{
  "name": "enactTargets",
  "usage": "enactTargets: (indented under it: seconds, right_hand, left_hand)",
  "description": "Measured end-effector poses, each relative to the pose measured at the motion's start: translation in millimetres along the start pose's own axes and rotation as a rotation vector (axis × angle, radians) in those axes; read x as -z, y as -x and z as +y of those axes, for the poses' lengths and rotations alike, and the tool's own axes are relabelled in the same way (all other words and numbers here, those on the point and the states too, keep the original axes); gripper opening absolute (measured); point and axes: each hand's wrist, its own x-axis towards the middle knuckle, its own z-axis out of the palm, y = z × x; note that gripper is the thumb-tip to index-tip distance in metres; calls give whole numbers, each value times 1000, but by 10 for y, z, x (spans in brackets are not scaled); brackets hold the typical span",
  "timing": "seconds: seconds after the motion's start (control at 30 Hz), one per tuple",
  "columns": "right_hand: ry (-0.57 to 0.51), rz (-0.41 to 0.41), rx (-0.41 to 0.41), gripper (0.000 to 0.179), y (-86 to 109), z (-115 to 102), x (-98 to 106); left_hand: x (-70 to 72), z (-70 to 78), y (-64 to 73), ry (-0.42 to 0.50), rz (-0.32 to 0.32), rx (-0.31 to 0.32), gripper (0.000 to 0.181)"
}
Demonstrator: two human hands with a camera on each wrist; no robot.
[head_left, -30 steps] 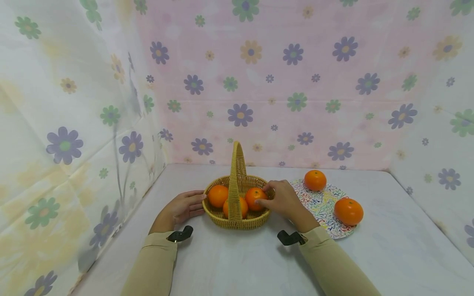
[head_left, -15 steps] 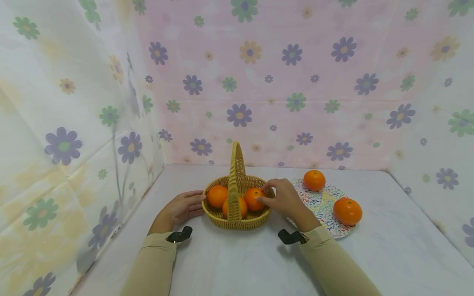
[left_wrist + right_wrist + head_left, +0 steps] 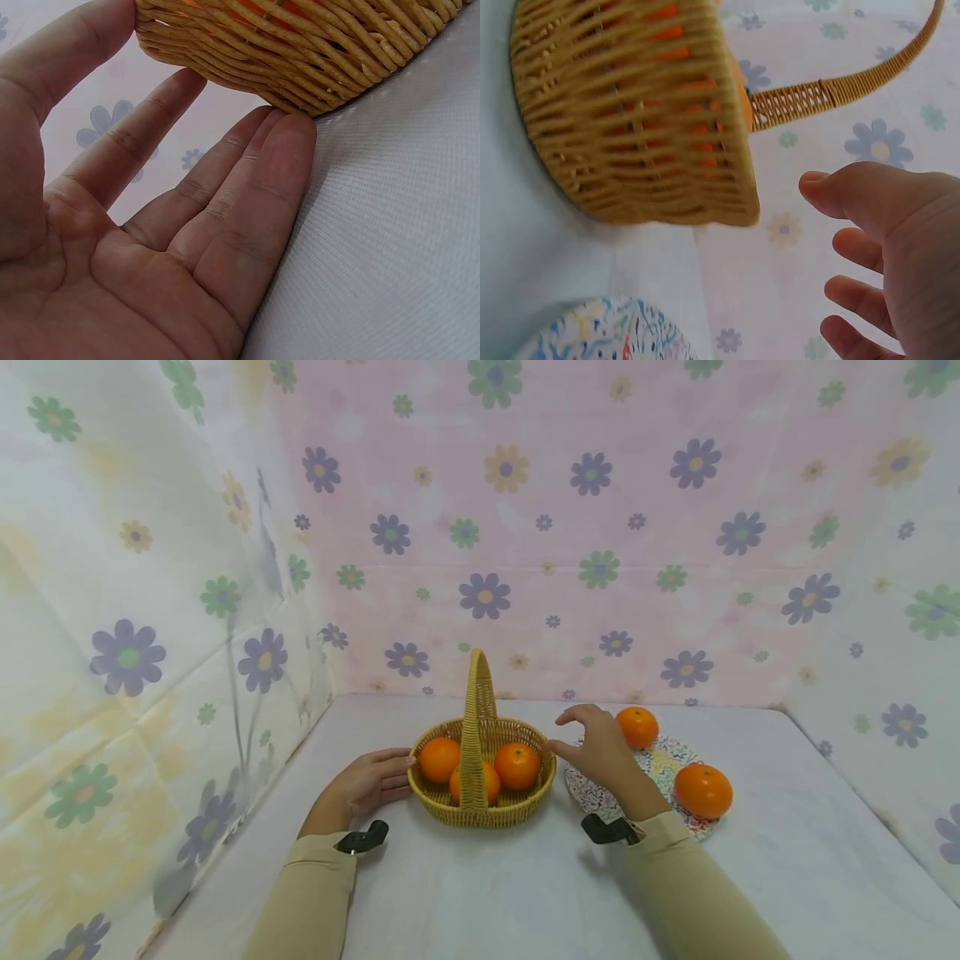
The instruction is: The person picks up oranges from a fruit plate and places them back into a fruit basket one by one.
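The left hand [image 3: 372, 783] is spread, its straight fingers resting against the left wall of an oval, yellow-brown woven wicker basket [image 3: 495, 817]. The right hand [image 3: 606, 753] grasps nothing, its thumb and index finger parted in a curve; the right wrist view shows a gap between its thumb and the basket's rim, just beside it. A tall arched wicker handle [image 3: 472, 735] rises between the hands. Toward the body from the basket, a stretch of white tabletop [image 3: 465, 893] lies between the forearms. The table's far edge, beyond both hands, meets a pink flowered cloth [image 3: 525, 552]. Below and to the right of the right hand is a round white plate with multicoloured squiggles [image 3: 660, 764], partly hidden by that hand.

Counted: one basket, one plate, and five round, glossy oranges [image 3: 517, 766]: three inside the basket, between the hands, and two on the plate.
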Motion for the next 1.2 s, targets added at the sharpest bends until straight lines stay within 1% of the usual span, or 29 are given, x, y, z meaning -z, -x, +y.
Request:
enactTargets:
  seconds: [0.07, 0.2, 0.3, 0.33, 0.53, 0.63, 0.73, 0.83, 1.0, 1.2]
  right_hand:
    - [2, 16, -5, 39, -11, 52, 39]
    - [27, 52, -12, 41, -34, 168, 92]
    - [41, 87, -42, 45, -40, 243, 138]
    - [53, 101, -56, 47, -43, 268, 154]
    - [118, 179, -192, 64, -83, 390, 242]
    - [89, 211, -262, 72, -102, 449, 255]
    - [50, 229, -332, 80, -118, 512, 241]
    - [27, 241, -382, 86, -135, 576, 223]
    - [-9, 243, -423, 94, -154, 662, 218]
    - [-29, 231, -445, 98, -151, 737, 244]
  left_hand:
    - [-1, -3, -3, -6, -11, -6, 67]
    - [-3, -13, -11, 4, -12, -5, 65]
    - [-6, -18, -18, 8, -11, -4, 64]
    - [-10, -17, -19, 3, -16, -9, 65]
    - [-28, -23, -47, 17, 5, 5, 68]
    - [-15, -26, -49, 24, 3, 6, 68]
    - [5, -25, -40, 25, -15, -5, 69]
    - [15, -20, -21, 29, -18, -8, 68]
    - [19, -8, 3, 17, -13, -5, 68]
    - [0, -8, -16, 15, -9, 0, 69]
